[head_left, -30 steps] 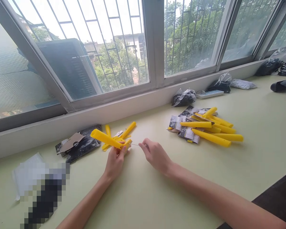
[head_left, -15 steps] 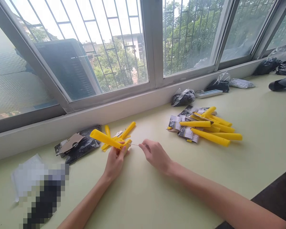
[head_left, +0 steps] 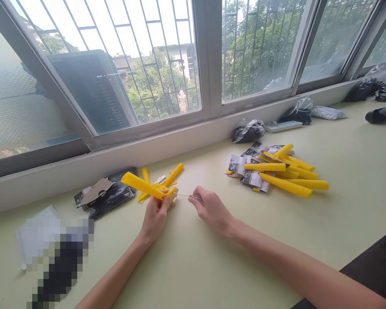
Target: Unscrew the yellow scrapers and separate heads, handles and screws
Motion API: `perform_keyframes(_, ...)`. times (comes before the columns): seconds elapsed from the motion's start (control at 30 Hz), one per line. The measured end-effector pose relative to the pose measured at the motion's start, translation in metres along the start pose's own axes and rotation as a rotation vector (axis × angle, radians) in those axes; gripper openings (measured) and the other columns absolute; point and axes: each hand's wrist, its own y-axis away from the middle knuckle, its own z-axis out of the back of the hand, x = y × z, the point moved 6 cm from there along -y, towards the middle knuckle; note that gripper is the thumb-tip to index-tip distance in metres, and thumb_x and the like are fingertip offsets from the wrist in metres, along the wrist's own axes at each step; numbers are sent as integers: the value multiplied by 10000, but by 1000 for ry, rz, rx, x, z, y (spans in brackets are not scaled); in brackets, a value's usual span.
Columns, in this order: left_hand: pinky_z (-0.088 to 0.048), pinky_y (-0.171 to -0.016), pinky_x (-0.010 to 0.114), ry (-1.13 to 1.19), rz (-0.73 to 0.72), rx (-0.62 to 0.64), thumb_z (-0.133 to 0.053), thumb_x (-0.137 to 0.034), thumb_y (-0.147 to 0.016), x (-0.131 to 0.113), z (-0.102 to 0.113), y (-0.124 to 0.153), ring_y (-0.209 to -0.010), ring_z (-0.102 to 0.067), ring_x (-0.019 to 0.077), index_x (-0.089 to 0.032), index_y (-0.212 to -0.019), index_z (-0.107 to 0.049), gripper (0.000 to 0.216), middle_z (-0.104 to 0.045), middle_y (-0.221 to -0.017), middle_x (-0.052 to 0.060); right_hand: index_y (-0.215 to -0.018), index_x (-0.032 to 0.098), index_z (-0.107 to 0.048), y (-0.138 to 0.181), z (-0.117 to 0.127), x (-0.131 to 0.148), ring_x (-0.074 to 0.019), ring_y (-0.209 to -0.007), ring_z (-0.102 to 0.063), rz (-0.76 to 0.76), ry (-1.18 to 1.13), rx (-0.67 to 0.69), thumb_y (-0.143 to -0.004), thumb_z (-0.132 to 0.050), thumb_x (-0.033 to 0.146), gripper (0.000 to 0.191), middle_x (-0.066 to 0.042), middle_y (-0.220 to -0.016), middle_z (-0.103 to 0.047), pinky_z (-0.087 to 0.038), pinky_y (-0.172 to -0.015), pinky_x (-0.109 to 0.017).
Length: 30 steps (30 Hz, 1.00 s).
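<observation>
My left hand (head_left: 155, 214) grips a yellow plastic handle (head_left: 141, 185) near its lower end, the handle slanting up to the left. A thin metal blade (head_left: 182, 195) sticks out of the handle's end toward the right. My right hand (head_left: 211, 208) pinches the blade's far end between thumb and fingers. Behind my left hand lie a few more yellow pieces (head_left: 167, 178) on the pale green table (head_left: 193, 257).
A pile of yellow handles (head_left: 292, 174) on printed cards (head_left: 249, 171) lies to the right. Black packets and a brown card (head_left: 106, 193) sit to the left. Dark plastic bags (head_left: 248, 130) and a white power strip (head_left: 283, 125) line the window sill. A blurred-out patch lies at the lower left.
My right hand has drawn slightly to the right, and a little more of the thin blade shows between the hands. The left hand and handle stay put.
</observation>
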Motion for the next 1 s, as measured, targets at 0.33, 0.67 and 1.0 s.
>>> perform_keyframes(0.33, -551, -917, 443, -19, -6, 14, -668, -507, -891, 1, 0, 1, -871, -714, 215, -200, -1142, -571, 408, -669, -1180, 100, -645, 229, -353, 3, -4, 1, -137, -534, -364, -87, -1, 36, -1036, -416, 389, 427, 28, -586, -449, -264, -547, -285)
perform_keyframes(0.67, -557, -886, 423, -62, -57, 18, -663, -491, -896, 0, -1, 2, -915, -702, 228, -222, -1139, -589, 371, -665, -1202, 92, -760, 209, -576, 0, 0, -1, -139, -518, -399, -124, -168, 11, -1031, -382, 532, 464, 35, -569, -464, -298, -538, -284)
perform_keyframes(1.0, -428, -980, 437, -424, -327, -118, -597, -341, -932, -21, 2, 13, -996, -638, 271, -273, -1009, -602, 103, -670, -1033, 45, -753, 207, -528, -2, -5, -21, -132, -599, -464, -297, -401, 41, -915, -561, 427, 275, 31, -683, -518, -375, -555, -261)
